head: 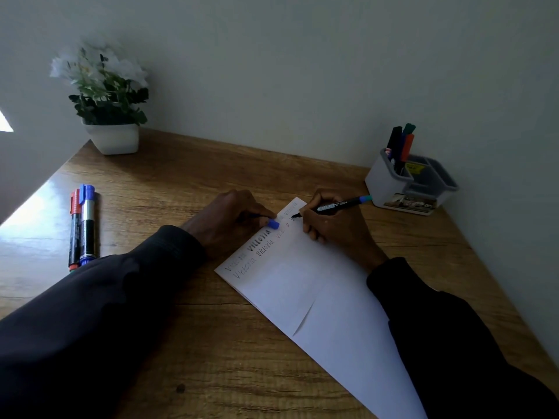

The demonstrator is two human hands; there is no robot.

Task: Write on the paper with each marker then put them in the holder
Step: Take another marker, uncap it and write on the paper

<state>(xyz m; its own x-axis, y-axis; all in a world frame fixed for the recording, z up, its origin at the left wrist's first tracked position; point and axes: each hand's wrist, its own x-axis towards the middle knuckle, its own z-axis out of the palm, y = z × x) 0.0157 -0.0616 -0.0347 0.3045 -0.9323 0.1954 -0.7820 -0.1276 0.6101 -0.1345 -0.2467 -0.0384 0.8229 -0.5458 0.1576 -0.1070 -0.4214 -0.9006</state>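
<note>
Task status: partly complete. The white sheet of paper (305,285), lying diagonally on the wooden desk (187,343), carries two rows of handwritten words along its far edge. Several markers (400,143) already stand upright in the rear compartment of the grey plastic holder (390,186) at the desk's far right corner, against the wall. Two capped markers, one red-capped (74,231) and one blue-capped (87,225), lie side by side near the left edge of the desk, well apart from the paper; these probably remain to be used.

The right hand (325,222) is closed around a black-barrelled marker with a teal end (338,204), tip touching the paper at its far corner. The left hand (233,219) presses the paper's far edge and pinches a small blue cap (273,224).
</note>
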